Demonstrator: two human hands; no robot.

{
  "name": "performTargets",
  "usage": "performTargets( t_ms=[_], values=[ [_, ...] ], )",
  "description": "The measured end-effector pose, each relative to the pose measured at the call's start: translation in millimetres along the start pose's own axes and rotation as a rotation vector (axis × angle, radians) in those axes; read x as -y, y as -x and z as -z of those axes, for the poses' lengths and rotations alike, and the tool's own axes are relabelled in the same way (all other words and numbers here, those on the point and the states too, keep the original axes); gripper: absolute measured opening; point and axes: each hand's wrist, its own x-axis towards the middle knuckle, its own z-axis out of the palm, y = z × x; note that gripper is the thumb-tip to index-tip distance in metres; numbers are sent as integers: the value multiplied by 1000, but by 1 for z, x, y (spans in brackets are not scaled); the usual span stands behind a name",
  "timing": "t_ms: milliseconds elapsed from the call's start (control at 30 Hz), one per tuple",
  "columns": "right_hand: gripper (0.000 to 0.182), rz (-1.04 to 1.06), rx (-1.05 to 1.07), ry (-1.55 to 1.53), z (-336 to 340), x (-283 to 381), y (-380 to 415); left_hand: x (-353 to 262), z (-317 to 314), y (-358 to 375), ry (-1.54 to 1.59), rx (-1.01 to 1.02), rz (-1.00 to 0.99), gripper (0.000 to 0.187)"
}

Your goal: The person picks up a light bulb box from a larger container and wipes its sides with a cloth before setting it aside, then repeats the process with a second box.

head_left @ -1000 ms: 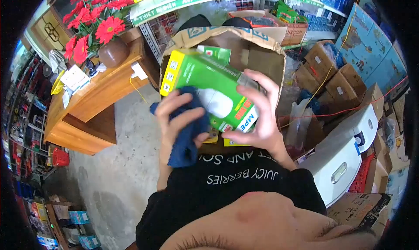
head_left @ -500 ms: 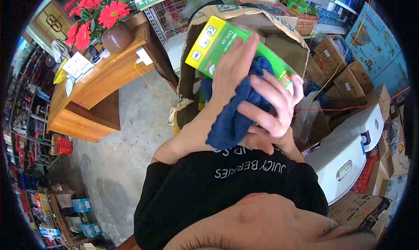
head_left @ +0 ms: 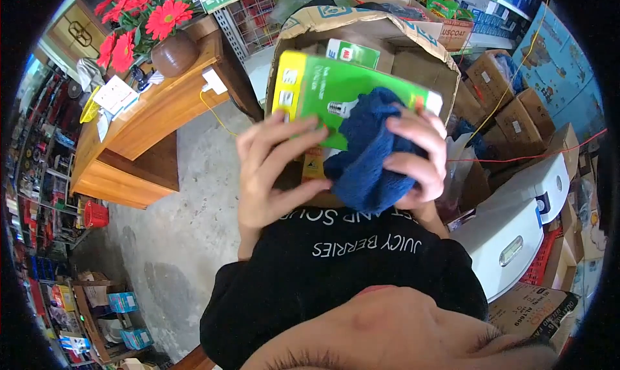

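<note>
A green and yellow light bulb box (head_left: 323,79), with a bulb printed on its face, is held tilted in front of my chest. My left hand (head_left: 268,170) grips its lower left edge, fingers bent over the face and somewhat blurred. In my right hand (head_left: 420,150) is a bunched dark blue cloth (head_left: 371,170), pressed against the right part of the box. Below the box is a large open cardboard carton (head_left: 426,79). Another small green and white box (head_left: 354,53) and an orange-yellow package (head_left: 314,163) show inside it.
To the left stands a wooden desk (head_left: 135,137) with a brown vase (head_left: 174,53) of red flowers. White appliances (head_left: 504,241) and several cardboard boxes (head_left: 516,121) crowd the right side. A red cord (head_left: 516,160) crosses there. Stocked shelves line the far left.
My left hand has moved from across the top of the light bulb box to its lower left edge. The box has shifted lower and its face is turned more upward. The cloth stays in my right hand.
</note>
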Motion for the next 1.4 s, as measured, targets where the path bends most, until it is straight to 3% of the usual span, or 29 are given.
performTargets(
  t_ms=[33,133,200,233,300,367,467,533,633,667,700,733,800,900,967,1067,1133,1200,1267,1300,1400],
  values=[
    [31,-21,0,2,4,-3,-1,6,-2,7,-2,4,3,75],
    [41,-132,-156,-4,5,-11,7,20,-17,24,173,10,-259,73],
    [39,-157,-102,123,5,-5,2,15,-33,22,489,-314,39,79],
    [39,-148,-93,90,4,-6,2,12,-37,20,485,-419,135,85],
    [38,-110,-71,35,0,-8,2,4,-32,10,496,-363,166,89],
    [39,-118,-91,-17,-4,-13,8,0,-21,6,200,-173,131,104],
    [41,-162,-82,80,1,-5,4,2,-34,33,469,-321,209,97],
    [42,-186,-44,182,3,-1,4,4,-29,39,376,-296,166,94],
    [45,-189,-52,201,-1,-2,5,7,-22,36,190,-135,146,105],
    [44,-197,-48,134,-2,-1,4,7,-25,35,189,-136,148,105],
    [44,-209,-43,66,-4,3,2,6,-29,35,378,-158,250,105],
    [41,-206,22,68,-6,12,-1,6,-33,36,437,-194,304,103],
    [30,-128,387,17,-1,29,-17,5,-41,38,462,-248,373,98],
    [29,-21,569,-131,-7,32,-19,13,-32,31,282,-178,242,85],
    [26,-5,434,-119,-6,29,-21,8,-38,31,317,-222,258,86],
    [21,-29,31,40,0,8,-1,6,-35,28,330,-218,192,93],
    [36,-128,-119,265,13,0,8,8,-30,26,340,-189,143,98],
    [36,-161,-192,253,5,-1,8,15,-33,32,391,-196,143,100],
    [33,-104,-121,14,-8,1,4,13,-41,36,441,-199,144,102],
    [30,-53,51,-50,-8,6,-2,3,-50,38,564,-312,261,103],
    [20,49,424,-148,-4,26,-18,3,-49,39,584,-364,332,105]
  ],
)
